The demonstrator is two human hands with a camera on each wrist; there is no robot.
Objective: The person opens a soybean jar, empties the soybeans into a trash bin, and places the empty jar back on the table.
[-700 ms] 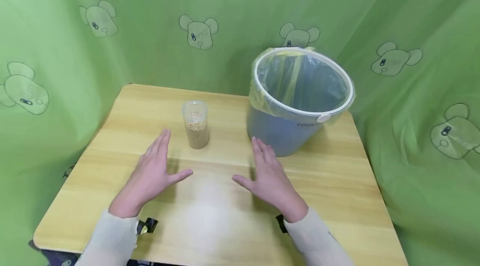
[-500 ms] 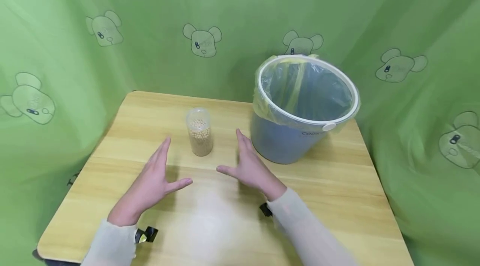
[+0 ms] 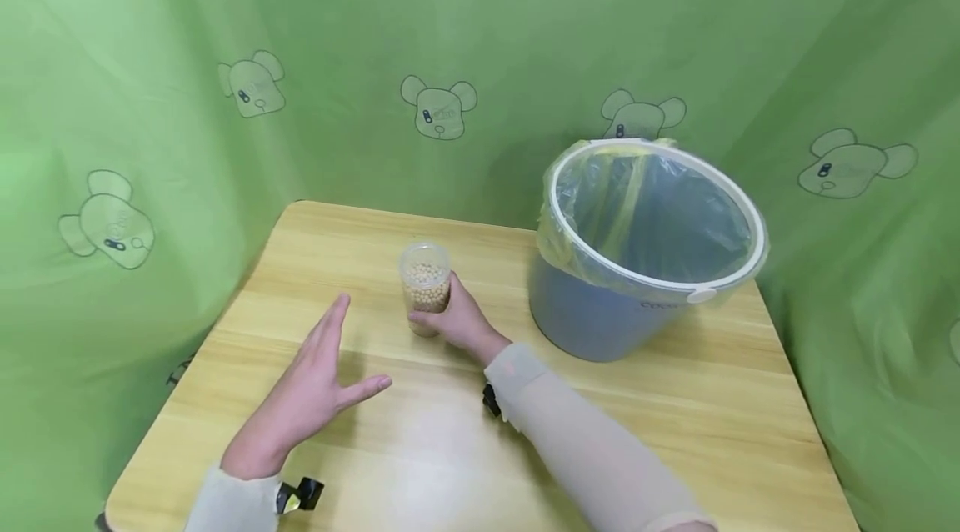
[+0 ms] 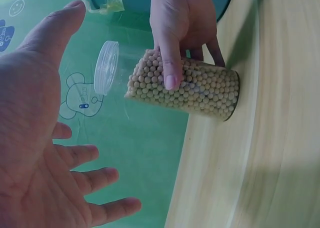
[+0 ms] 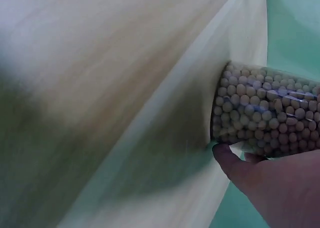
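Right hand (image 3: 461, 319) curls round a clear, upright jar (image 3: 426, 293) of round tan beads (image 4: 207, 88); left hand (image 3: 306, 394), fingers spread, hovers left of the jar.

A clear, round jar (image 3: 422, 286) stands upright left of the bin (image 3: 588, 315), well apart from it. Small beige balls (image 4: 210, 90) fill most of it, below the ridged top (image 4: 106, 68); the right hand (image 3: 463, 320) grips its side.

The right hand (image 5: 280, 185) holds a clear jar (image 5: 267, 110) of round beads (image 5: 275, 123), wood-grained tabletop (image 5: 120, 63) and green cloth (image 5: 295, 33) alongside.
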